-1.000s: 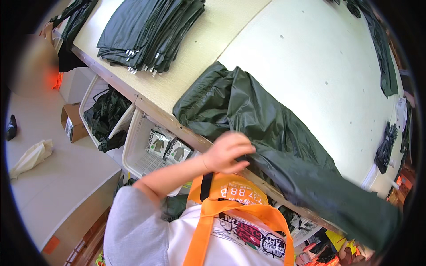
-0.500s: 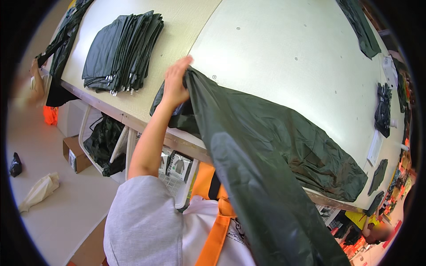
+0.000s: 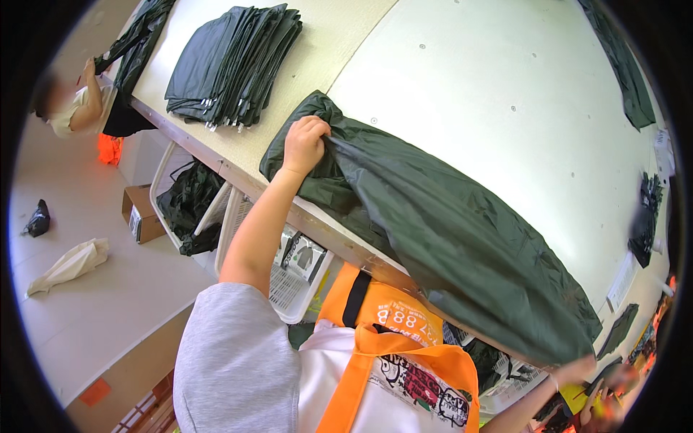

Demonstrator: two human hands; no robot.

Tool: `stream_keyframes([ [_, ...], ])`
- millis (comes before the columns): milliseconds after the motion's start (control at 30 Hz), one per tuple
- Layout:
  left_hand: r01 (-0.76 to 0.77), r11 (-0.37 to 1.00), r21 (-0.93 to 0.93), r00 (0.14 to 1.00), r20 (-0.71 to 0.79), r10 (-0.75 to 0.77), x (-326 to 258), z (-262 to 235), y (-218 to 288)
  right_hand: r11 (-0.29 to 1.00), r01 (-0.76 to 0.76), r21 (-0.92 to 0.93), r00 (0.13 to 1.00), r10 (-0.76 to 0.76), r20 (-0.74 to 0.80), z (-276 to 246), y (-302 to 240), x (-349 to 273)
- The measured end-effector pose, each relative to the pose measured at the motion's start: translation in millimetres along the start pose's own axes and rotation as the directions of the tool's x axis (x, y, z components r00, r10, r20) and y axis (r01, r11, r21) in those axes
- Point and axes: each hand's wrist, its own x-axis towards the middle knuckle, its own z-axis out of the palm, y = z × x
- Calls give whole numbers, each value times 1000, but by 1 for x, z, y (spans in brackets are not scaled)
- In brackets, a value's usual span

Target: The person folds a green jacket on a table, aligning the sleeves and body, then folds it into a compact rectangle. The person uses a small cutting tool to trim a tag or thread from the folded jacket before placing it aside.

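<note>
Extending forward from a light grey sleeve (image 3: 234,353), the left forearm (image 3: 261,224) crossed the near edge of the table (image 3: 462,79) at a diagonal. The left hand (image 3: 304,146) was positioned at the upper-left end of the dark green fabric (image 3: 462,231), back of the hand upward, fingers curled and closed on a fold of the material. The fabric lay lengthwise along the near table edge, sloping from the left hand to the lower right and partly overlapping that edge. The right forearm (image 3: 523,413) was angled toward the upper right from the lower edge of the view. The right hand (image 3: 574,372) was located at the fabric's lower-right end; blur obscured the fingers, so its grip could not be determined. A stack of folded dark green pieces (image 3: 231,65) rested beyond the left hand, apart from the fabric.
</note>
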Motion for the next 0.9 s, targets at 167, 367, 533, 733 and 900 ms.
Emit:
stream_keyframes([
  [167,69,998,-15,992,108,-67,4,3,6,976,-41,214,892,-61,448,129,-34,-52],
  [367,246,949,196,930,229,-288,3,6,34,957,-236,170,801,92,592,139,-94,-80],
  [533,492,868,71,817,308,-488,-22,2,-39,804,-374,463,562,-201,802,145,-43,-22],
  [733,470,829,304,806,236,-543,16,8,-20,832,-289,474,935,139,326,187,119,120],
  [900,184,846,500,866,325,-380,48,-1,91,990,-43,-135,971,73,226,316,391,167],
])
